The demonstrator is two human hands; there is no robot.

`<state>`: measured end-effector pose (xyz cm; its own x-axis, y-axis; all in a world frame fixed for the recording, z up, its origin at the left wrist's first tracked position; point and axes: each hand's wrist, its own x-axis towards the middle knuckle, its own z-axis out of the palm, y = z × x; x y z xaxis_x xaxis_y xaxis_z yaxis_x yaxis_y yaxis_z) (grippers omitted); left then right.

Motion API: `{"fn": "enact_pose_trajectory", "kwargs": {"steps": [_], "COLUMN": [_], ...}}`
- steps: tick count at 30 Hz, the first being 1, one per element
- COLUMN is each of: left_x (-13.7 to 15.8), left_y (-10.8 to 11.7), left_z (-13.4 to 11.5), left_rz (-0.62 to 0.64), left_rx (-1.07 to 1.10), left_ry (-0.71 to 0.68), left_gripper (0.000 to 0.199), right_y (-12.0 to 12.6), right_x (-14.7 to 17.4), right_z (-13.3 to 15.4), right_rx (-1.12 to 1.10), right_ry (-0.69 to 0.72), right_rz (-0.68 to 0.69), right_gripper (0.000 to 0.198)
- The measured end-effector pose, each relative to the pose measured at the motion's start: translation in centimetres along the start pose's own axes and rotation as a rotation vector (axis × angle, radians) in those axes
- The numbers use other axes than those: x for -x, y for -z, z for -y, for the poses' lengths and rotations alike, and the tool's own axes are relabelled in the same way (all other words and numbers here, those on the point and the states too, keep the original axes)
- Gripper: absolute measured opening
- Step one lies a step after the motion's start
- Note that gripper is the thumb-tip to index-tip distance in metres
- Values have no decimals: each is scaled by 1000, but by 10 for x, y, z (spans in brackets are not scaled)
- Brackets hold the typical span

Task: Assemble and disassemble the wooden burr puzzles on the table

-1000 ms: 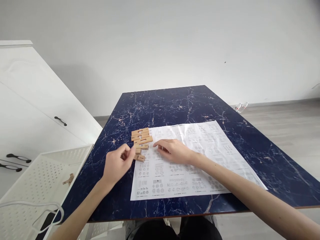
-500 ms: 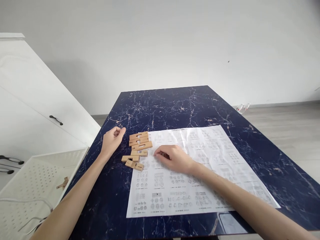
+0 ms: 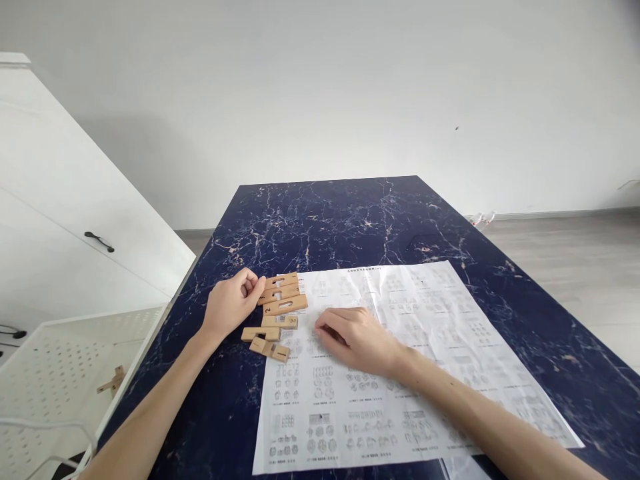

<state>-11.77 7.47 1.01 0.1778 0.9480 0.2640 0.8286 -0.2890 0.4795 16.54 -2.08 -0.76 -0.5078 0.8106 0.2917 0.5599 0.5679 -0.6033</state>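
Here, slotted wooden pieces, creased paper, marbled tabletop

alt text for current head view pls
A person's left hand appears to touch the far end of a row of six oblong light-brown wooden pieces, while the right hand rests curled on a creased white printed paper sheet, on a dark blue marble-patterned table.

Soft light, printed sheet perhaps blurry
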Motion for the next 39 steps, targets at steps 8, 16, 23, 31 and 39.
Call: {"fn": "enact_pose_trajectory", "kwargs": {"steps": [8, 16, 23, 31, 39], "left_x": [1, 1, 2, 0, -4], "left_y": [-2, -3, -2, 1, 4], "left_z": [1, 1, -2, -1, -3], "left_rz": [23, 26, 70, 92, 251], "left_rx": [-94, -126, -61, 77, 153], "left_ry": [-48, -49, -47, -148, -149], "left_gripper": [34, 33, 37, 45, 66], "right_y": [0, 0, 0, 1, -5], "right_x": [1, 1, 1, 2, 3], "right_z": [1, 1, 1, 1, -3], "right_rx": [17, 96, 69, 53, 29], "right_ry": [31, 31, 22, 21, 78], "right_rz": [-9, -4, -12, -15, -90], "right_gripper": [20, 32, 35, 37, 37]}}
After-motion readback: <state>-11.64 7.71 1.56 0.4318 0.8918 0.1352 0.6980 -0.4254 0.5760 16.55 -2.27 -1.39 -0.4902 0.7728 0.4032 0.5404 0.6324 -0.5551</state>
